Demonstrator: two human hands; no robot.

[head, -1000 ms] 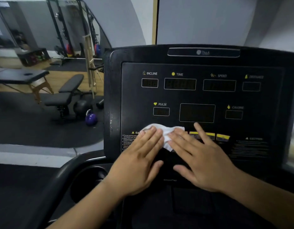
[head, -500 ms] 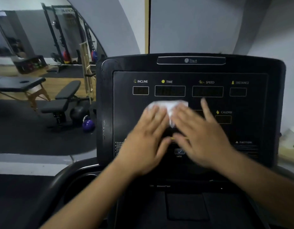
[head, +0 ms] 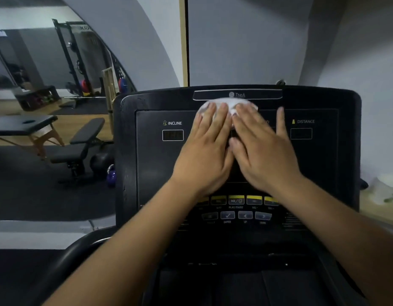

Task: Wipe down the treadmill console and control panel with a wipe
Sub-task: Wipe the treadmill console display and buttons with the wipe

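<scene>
Left hand (head: 204,151) and right hand (head: 264,151) flat, fingers straight, pressing wipe (head: 227,103) under fingertips (head: 222,107) at console (head: 151,164) top. Use even pressure, overlap passes; button rows (head: 235,200) below wrists likely need lighter touch.

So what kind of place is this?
Most likely a gym. There is a treadmill console in front, a black weight bench and a purple kettlebell on the floor to the left, and a rack with weight plates farther back.
</scene>
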